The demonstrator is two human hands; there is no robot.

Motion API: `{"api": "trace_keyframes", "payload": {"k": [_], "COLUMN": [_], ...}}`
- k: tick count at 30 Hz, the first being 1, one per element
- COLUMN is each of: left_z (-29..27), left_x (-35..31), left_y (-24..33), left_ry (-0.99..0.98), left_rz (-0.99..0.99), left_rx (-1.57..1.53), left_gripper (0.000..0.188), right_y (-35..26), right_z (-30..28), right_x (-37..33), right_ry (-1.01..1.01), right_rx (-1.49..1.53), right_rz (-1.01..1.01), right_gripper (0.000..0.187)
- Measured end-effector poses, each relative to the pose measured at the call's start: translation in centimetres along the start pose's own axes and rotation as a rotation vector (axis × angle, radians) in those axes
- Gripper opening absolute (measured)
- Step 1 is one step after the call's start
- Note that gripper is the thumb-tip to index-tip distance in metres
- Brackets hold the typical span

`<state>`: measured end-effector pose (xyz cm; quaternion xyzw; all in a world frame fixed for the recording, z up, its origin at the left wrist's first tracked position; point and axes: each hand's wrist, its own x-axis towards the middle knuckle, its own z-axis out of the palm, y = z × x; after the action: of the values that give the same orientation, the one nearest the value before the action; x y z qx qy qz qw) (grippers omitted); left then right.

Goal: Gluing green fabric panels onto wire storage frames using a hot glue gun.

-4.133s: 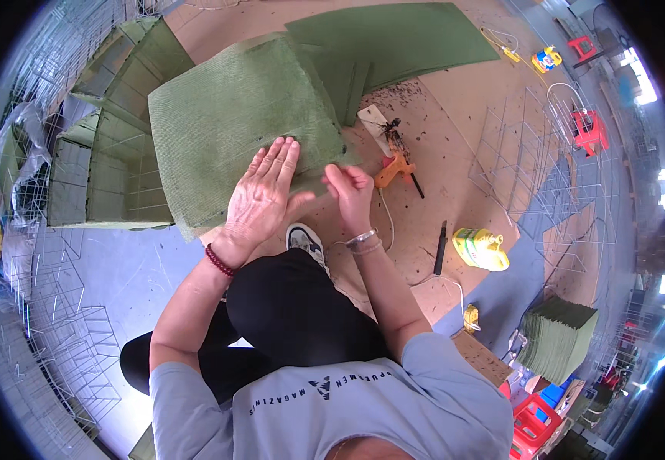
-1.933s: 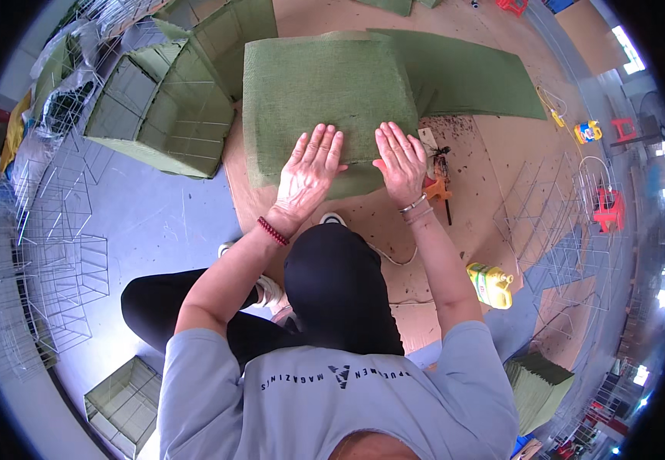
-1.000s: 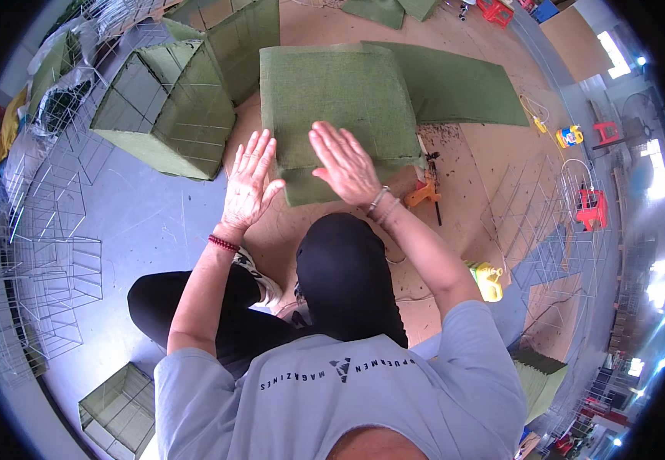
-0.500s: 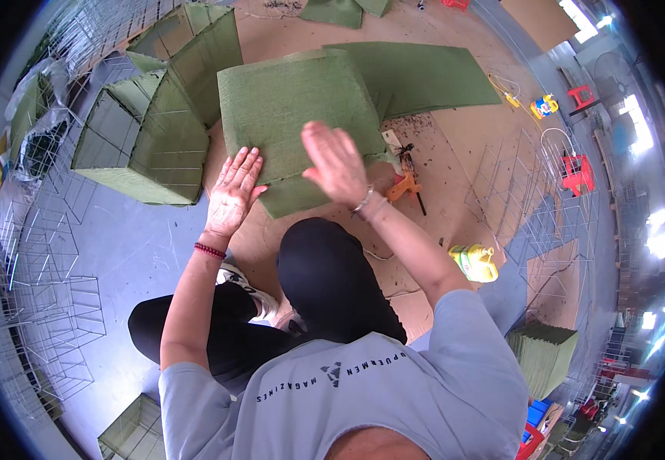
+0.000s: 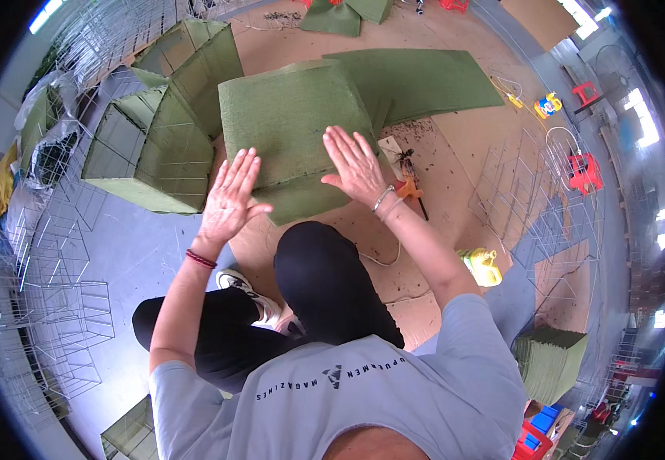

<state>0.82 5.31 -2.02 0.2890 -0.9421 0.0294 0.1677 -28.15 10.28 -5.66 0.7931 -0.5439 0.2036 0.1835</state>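
Observation:
In front of my knees stands a box-like form covered in green fabric (image 5: 294, 107), with a seam across its near side. My left hand (image 5: 229, 195) lies flat with fingers stretched out at the near left edge of the cover. On the near right part rests my right hand (image 5: 354, 167), its fingers and thumb apart. Neither hand holds anything. Just right of the covered form, an orange-handled glue gun (image 5: 407, 188) lies on the cardboard. A flat green sheet (image 5: 432, 80) spreads out behind it to the right.
Green-lined wire boxes (image 5: 148, 146) stand at the left. Bare wire frames (image 5: 64, 330) line the left side, with another wire frame (image 5: 528, 192) at the right. A yellow bottle (image 5: 480, 267), a red stool (image 5: 584, 174) and a stack of green sheets (image 5: 551, 364) are also on the right.
My right hand, blurred and farther in over the cover before, has moved right toward its edge and is now spread. My left hand stays at the left edge, shifted slightly.

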Motion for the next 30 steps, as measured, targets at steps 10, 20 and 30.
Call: {"api": "trace_keyframes", "payload": {"k": [10,20,30], "left_z": [4.8,5.7,8.3], "left_x": [5.1,4.3,5.7], "left_y": [2.9,-7.7,-5.2], "left_ry": [0.089,0.529,0.253], "left_rz": [0.032,-0.834,-0.832], "left_rx": [0.145,-1.121,-1.782], "left_gripper": [0.054,0.061,0.064], "right_y": [-2.2,-3.3,3.6], "right_z": [2.0,5.5,9.2], "right_x": [2.3,-9.2,-3.8], "right_ry": [0.03,0.39,0.321], "right_rx": [-0.016,0.898,1.439], "right_rz": [-0.093,1.022,1.127], "right_gripper": [0.062,0.068,0.079]}}
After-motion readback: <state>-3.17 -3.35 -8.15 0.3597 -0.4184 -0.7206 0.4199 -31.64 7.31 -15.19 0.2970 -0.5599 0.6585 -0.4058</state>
